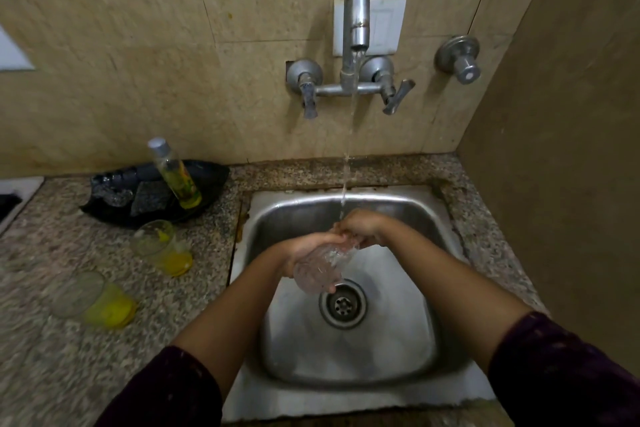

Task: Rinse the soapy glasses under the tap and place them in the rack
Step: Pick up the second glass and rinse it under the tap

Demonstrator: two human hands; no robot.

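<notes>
Water runs from the steel tap [356, 7] down onto my hands over the steel sink [391, 340]. My left hand [304, 250] grips a clear glass [320, 269] around its body, tilted with its base toward me. My right hand [358, 224] holds the glass at its far rim, fingers curled over the mouth, right under the stream. Two more glasses with yellow bases lie on their sides on the counter to the left: one nearer the sink [162, 248], one closer to me [95, 300].
A black tray [207, 177] against the wall holds a bottle of yellow liquid [175, 173] and a scrubber. The granite counter [52, 357] runs left of the sink. A wall [561, 149] closes in on the right. The drain [343, 303] sits in the basin's middle.
</notes>
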